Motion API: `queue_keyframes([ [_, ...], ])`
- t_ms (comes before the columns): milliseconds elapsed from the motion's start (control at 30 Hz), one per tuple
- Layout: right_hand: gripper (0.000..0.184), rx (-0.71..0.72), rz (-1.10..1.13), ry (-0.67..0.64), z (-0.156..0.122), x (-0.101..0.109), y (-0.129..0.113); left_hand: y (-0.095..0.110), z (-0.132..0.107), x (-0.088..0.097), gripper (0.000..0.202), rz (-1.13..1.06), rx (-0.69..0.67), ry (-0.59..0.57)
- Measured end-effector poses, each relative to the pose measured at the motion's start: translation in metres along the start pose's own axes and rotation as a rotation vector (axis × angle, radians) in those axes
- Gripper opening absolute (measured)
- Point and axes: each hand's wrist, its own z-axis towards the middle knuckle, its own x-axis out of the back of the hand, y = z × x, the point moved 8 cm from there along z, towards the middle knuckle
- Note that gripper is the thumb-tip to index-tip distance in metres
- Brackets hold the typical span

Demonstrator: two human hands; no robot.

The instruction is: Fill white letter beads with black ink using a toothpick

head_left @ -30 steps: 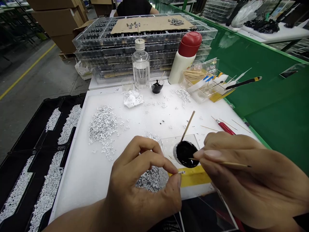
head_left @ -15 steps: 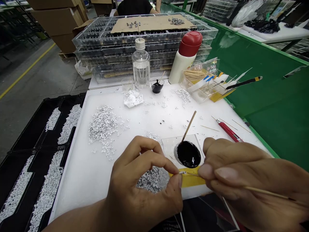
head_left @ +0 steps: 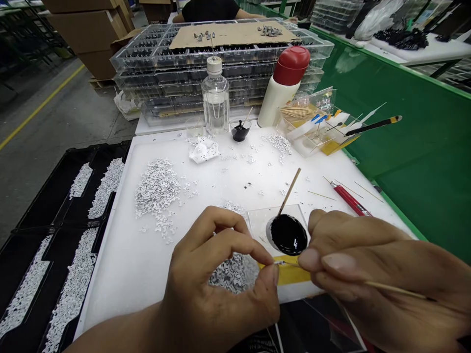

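The left hand [head_left: 217, 274] pinches a small white part [head_left: 278, 263] between thumb and forefinger, its other fingers curled, above the front edge of the worktop [head_left: 110, 274]. The right hand [head_left: 371, 279] pinches a thin toothpick [head_left: 393, 289] between thumb and fingers, and its tip reaches the part, just beside a strip of yellow tape [head_left: 287, 270].

Behind the tape, a pool of black paint [head_left: 287, 234] sits on a clear plastic sheet [head_left: 275, 218], with a wooden stick [head_left: 290, 184] standing tilted in it. A heap of white parts [head_left: 231, 274] lies under the left hand, and a larger heap [head_left: 157, 196] lies further toward the worktop's left edge. A red-handled tool [head_left: 349, 200] lies near the right edge. Along the far edge stand a clear bottle [head_left: 215, 98], a small black-stained cup [head_left: 240, 130] and a white bottle with a red cap [head_left: 285, 81], in front of stacked clear trays [head_left: 221, 63].
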Motion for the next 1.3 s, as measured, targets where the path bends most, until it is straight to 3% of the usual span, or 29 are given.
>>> queue_keyframes([
  [233,0.037,0.016,-0.004,-0.017,-0.0040,0.0004,0.0012,0.0008,-0.0004,0.0000,0.017,0.009,0.004,0.004],
  [533,0.043,-0.046,0.020,0.019,0.0020,0.0014,0.0011,0.0007,0.0010,0.0001,0.013,0.010,-0.009,-0.002],
  [1100,0.044,0.036,0.014,-0.066,-0.0023,0.0001,0.0011,-0.0024,-0.0039,-0.0002,0.011,-0.027,0.006,0.002],
  [1300,0.042,0.008,0.000,-0.033,0.0022,-0.0003,0.0016,-0.0025,-0.0034,-0.0001,0.011,-0.025,0.007,-0.004],
])
